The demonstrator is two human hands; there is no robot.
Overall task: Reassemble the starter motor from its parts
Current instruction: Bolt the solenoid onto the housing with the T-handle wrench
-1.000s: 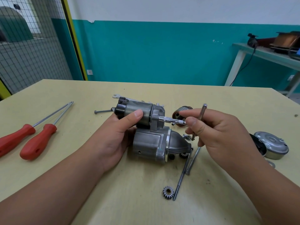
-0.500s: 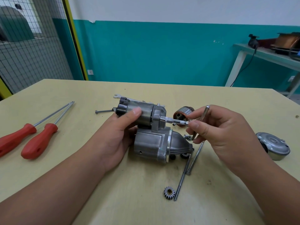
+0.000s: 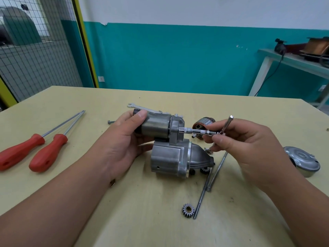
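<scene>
The grey starter motor housing [image 3: 170,157] lies on the table centre, its solenoid cylinder [image 3: 156,126] on top. My left hand [image 3: 122,139] grips the solenoid from the left, thumb over its top. My right hand [image 3: 249,145] pinches a chrome T-handle socket driver [image 3: 199,131], whose socket end sits against the solenoid's end flange. The copper-wound armature [image 3: 203,123] lies behind the driver. A small gear [image 3: 188,209] and two long through bolts [image 3: 208,182] lie near the front.
Two red-handled screwdrivers [image 3: 35,150] lie at the left. A wrench [image 3: 142,108] and a short bolt [image 3: 110,122] lie behind the motor. A metal end cap [image 3: 302,160] sits at the right. A shelf [image 3: 293,63] stands against the teal wall.
My right hand has drawn slightly to the right along the driver and turned it, so the cross handle tilts differently. My left thumb has shifted toward the solenoid's left end.
</scene>
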